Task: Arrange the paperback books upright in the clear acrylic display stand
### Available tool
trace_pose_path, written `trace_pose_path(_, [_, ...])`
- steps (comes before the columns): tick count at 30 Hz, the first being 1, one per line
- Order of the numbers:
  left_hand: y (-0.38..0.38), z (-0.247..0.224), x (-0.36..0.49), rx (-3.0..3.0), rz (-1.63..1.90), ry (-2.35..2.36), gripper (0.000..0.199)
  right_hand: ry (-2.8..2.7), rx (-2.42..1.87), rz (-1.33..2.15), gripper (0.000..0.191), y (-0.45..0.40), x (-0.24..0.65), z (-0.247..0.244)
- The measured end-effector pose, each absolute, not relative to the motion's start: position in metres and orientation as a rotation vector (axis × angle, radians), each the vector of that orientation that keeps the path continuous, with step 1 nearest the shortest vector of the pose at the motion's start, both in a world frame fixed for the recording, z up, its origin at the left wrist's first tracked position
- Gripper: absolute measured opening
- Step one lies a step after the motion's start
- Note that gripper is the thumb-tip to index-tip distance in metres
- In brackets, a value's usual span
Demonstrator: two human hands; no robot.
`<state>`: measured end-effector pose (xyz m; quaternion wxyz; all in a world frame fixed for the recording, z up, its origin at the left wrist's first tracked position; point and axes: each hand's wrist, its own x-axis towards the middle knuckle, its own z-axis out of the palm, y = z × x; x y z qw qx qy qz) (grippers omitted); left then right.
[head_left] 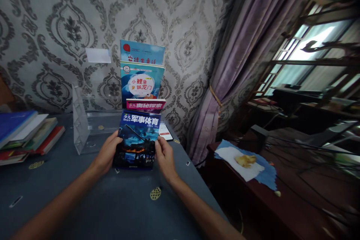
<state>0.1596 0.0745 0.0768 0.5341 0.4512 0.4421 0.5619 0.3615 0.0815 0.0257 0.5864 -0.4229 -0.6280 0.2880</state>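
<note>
"Held what?"
"Held the dark blue book [137, 142] between left hand [108, 152] and right hand [165, 156], pinched at both side edges."
"And saw what beyond?"
"Saw the pink book [145, 106] just behind, also the phone [165, 132] near the right hand."

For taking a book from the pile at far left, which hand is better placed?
Probably the left hand: it is nearer the pile than the right hand. Both grip the dark blue book, so the left would have to let go first.
</note>
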Motion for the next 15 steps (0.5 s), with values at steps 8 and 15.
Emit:
trace_pose_path(8, [0.093, 0.096, 0.172, 1.027, 1.383, 0.969, 0.043, -1.462, -0.930, 0.667, 0.036, 0.114, 0.372, 0.047])
trace_pose_path(15, [0.119, 0.110, 0.177, 1.022, 1.412, 0.970, 0.041, -1.537, -0.972, 0.514, 0.033, 0.148, 0.382, 0.067])
